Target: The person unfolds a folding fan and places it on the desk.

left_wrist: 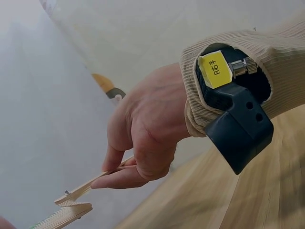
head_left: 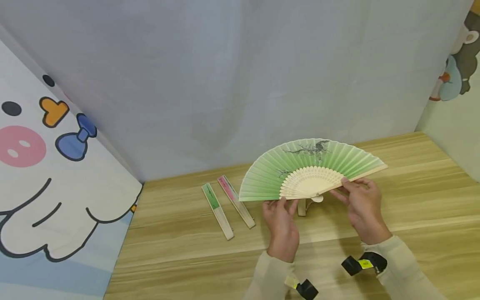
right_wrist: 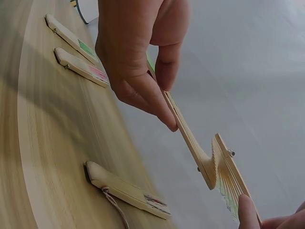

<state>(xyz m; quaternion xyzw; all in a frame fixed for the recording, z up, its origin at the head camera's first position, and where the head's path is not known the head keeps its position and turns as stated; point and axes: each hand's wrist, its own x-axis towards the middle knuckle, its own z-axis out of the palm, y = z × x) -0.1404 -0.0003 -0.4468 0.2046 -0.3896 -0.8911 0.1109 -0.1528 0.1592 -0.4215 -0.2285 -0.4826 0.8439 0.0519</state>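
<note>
Both hands hold up a spread green folding fan (head_left: 258,179) with dark branches printed on its leaf and pale slatted ribs. At its left end, my left hand (head_left: 282,231) pinches the outer stick between thumb and fingers. My right hand (head_left: 364,210) grips the right guard stick, thumb in front and fingers behind. In the left wrist view the right hand (left_wrist: 147,126) pinches that stick near the pivot. The right wrist view shows the left hand (right_wrist: 133,52) on the other stick. Beneath the raised fan lies a folded fan (right_wrist: 119,186) with a cord, mostly hidden in the head view.
Two folded fans, one green (head_left: 218,212) and one pink (head_left: 237,203), lie side by side on the wooden table (head_left: 168,246), left of the hands. A grey cloth wall (head_left: 210,83) stands behind, with cartoon-printed panels (head_left: 75,200) at left and right.
</note>
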